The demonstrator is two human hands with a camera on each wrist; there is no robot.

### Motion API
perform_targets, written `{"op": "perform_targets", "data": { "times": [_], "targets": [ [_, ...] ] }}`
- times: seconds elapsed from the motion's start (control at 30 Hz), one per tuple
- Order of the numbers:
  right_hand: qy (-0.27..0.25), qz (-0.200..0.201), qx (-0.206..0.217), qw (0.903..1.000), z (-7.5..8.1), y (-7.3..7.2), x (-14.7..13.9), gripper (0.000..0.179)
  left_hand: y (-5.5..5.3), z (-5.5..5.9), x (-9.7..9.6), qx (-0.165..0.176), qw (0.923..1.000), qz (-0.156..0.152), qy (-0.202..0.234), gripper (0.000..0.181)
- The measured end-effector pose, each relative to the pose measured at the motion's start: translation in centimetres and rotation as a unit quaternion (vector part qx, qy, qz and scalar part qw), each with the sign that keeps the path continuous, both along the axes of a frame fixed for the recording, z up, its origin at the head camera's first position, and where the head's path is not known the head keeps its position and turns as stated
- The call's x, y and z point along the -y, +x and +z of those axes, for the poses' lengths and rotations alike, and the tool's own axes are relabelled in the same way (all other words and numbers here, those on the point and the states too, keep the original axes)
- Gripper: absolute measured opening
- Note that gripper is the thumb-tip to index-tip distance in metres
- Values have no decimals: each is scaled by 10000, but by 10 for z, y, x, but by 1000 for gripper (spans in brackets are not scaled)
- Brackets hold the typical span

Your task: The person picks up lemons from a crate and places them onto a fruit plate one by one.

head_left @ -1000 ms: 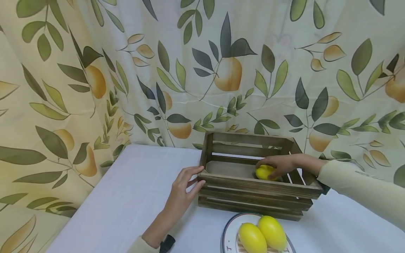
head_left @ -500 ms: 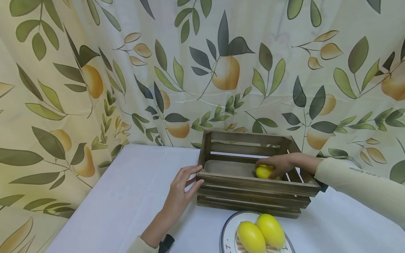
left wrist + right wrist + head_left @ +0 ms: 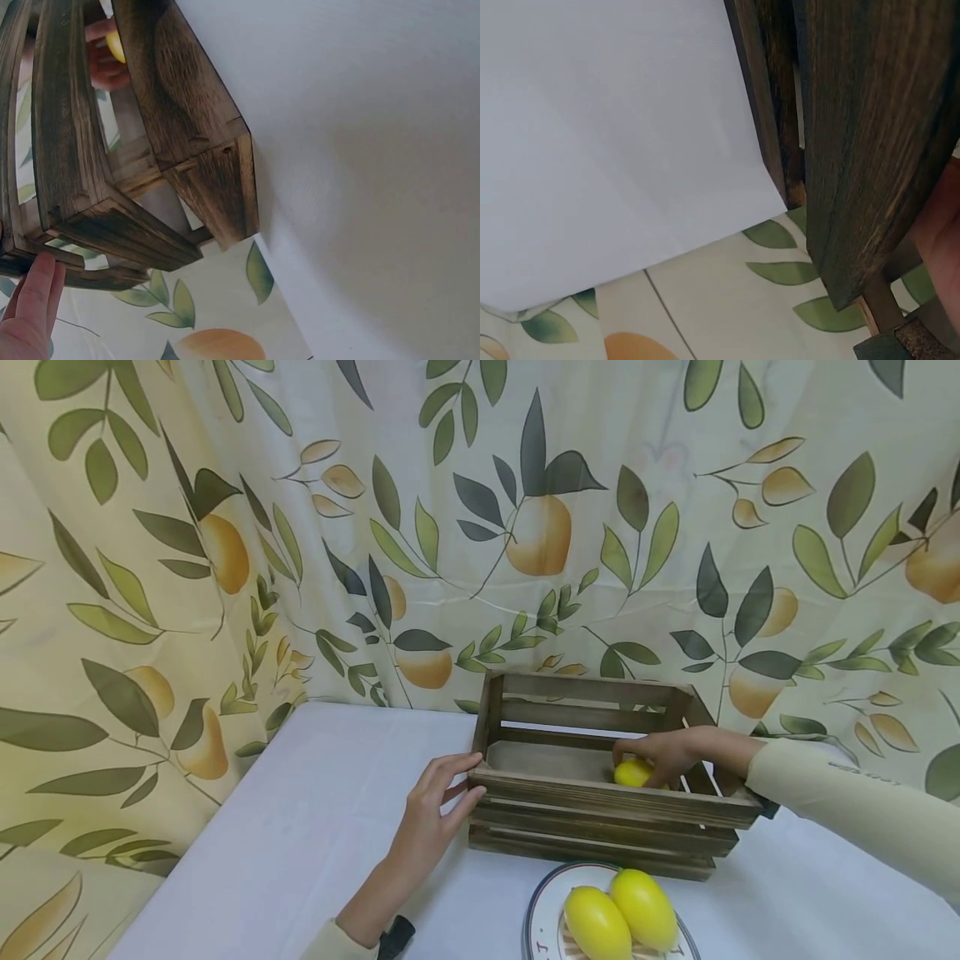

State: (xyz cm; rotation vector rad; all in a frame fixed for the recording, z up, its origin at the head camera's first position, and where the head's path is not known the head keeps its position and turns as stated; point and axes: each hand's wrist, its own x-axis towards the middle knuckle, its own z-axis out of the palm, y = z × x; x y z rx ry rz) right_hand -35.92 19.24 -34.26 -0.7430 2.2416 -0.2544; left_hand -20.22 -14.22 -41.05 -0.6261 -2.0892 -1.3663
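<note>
A brown slatted wooden crate [image 3: 607, 789] stands on the white table. Inside its right half, my right hand [image 3: 667, 752] reaches over the near side and grips a yellow lemon [image 3: 632, 772], fingers curled over it; the lemon's underside is hidden behind the front slat. Through the slats in the left wrist view, part of that lemon [image 3: 115, 45] shows beside the fingers. My left hand [image 3: 427, 806] touches the crate's front left corner with extended fingertips, its thumb at the front slat. In the right wrist view, only a strip of the right hand [image 3: 939, 240] appears beyond the slats.
In front of the crate, a patterned round plate [image 3: 542, 902] bears two more yellow lemons [image 3: 598, 923]. A curtain [image 3: 480, 527] printed with leaves and fruit hangs behind and to the left of the white table [image 3: 300, 827].
Inside the crate, my right hand and the lemon have shifted slightly to the right and lower. My left hand stays at the crate's corner.
</note>
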Motion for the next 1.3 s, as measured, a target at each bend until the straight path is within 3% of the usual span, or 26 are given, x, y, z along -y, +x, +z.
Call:
{"op": "perform_targets", "data": {
  "times": [0.4, 0.67, 0.93, 1.3],
  "targets": [
    [-377, 307, 280, 9984, 1, -3, -3, 51, -1, 0, -3, -1, 9999, -99, -20, 40],
    [-1061, 684, -74, 9920, 3, -5, -1, 54, -1, 2, -1, -18, 10000, -19, -28, 41],
    [-1592, 935, -451, 9818, 8, 8, -3, 56, 1, -2, 0, 23, 10000, 65, -62, 41],
    [-1930, 868, -823, 9739, 37, 25, -12, 55, 1, 0, -1, -73, 9999, 116, -98, 45]
  ]
}}
